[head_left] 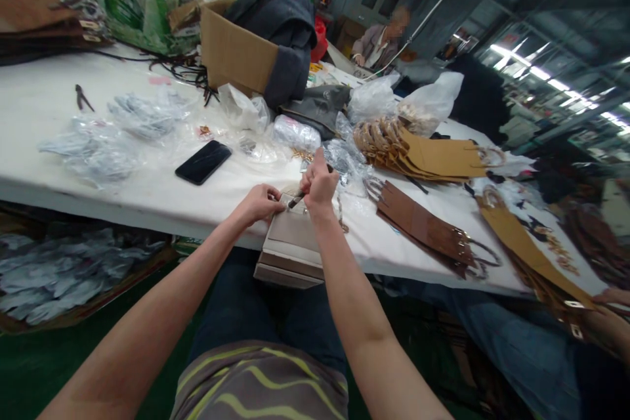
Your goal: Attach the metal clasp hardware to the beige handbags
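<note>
A stack of beige leather bag panels lies at the table's front edge, partly overhanging it above my lap. My left hand is closed, its thumb and fingers pinching the far end of the top panel. My right hand is wrapped round a slim dark tool that looks like a screwdriver. Its tip points down and left at the panel's far end, close to my left fingertips. A metal chain lies just right of the panels. Small gold hardware pieces are scattered beyond my right hand.
A black phone, pliers and plastic bags lie left on the white table. Behind stands a cardboard box. Brown bag panels and tan ones lie right, near a co-worker's hand. Another person sits beyond.
</note>
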`<action>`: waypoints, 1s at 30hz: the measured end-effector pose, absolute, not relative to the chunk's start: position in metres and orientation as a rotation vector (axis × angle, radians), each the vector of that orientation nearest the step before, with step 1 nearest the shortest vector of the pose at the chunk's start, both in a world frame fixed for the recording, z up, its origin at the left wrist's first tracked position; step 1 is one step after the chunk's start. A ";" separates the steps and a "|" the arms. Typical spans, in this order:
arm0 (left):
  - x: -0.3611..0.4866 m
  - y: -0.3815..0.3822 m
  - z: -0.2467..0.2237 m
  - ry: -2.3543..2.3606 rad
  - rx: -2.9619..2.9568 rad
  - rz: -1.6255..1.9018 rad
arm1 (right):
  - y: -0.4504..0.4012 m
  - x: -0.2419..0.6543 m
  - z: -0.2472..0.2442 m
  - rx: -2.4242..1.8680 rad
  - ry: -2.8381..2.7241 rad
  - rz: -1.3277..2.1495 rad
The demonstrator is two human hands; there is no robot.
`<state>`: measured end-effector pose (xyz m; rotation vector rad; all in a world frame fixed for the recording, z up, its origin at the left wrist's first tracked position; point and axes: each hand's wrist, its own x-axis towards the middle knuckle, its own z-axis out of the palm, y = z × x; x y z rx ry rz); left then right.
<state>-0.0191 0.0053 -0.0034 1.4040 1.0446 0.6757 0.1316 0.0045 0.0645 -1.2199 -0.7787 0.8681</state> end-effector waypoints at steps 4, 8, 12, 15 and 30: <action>-0.020 0.005 -0.003 1.037 1.413 0.662 | -0.019 0.120 0.065 -1.239 -0.945 0.623; -0.023 0.005 -0.003 0.987 1.390 0.660 | -0.029 0.108 0.058 -1.253 -0.948 0.548; -0.026 0.005 -0.001 0.937 1.382 0.668 | -0.027 0.108 0.054 -1.245 -0.930 0.550; -0.026 0.003 0.003 0.969 1.359 0.649 | -0.014 0.123 0.059 -1.227 -0.814 0.678; -0.022 0.002 0.000 1.027 1.373 0.655 | 0.026 0.126 0.059 -1.336 -0.757 0.783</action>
